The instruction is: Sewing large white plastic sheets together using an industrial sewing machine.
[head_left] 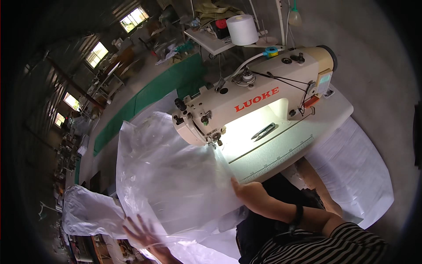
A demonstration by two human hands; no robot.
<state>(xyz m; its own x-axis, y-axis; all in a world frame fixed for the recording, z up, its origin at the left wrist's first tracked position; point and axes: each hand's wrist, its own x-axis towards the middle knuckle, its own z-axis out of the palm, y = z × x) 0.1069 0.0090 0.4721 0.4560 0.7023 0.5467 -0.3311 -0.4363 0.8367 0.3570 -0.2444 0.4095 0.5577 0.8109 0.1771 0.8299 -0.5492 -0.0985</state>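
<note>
A translucent white plastic sheet (171,171) spreads across the left part of the sewing machine's table, its inner edge running under the needle area of the cream sewing machine (263,83). My left hand (144,236) lies at the sheet's near left part, fingers spread. Close to the table's front edge, my right hand (251,194) is closed at the sheet's right edge, with one fingertip showing and the other fingers mostly hidden. A pair of thread snips (265,131) rests on the lit machine bed beyond it.
A white thread cone (242,30) stands behind the machine. White folded material (356,167) hangs off the table at right, and more white fabric (90,211) lies at far left. Past the table is a long green surface (140,97); a ruler strip (285,156) marks the front edge.
</note>
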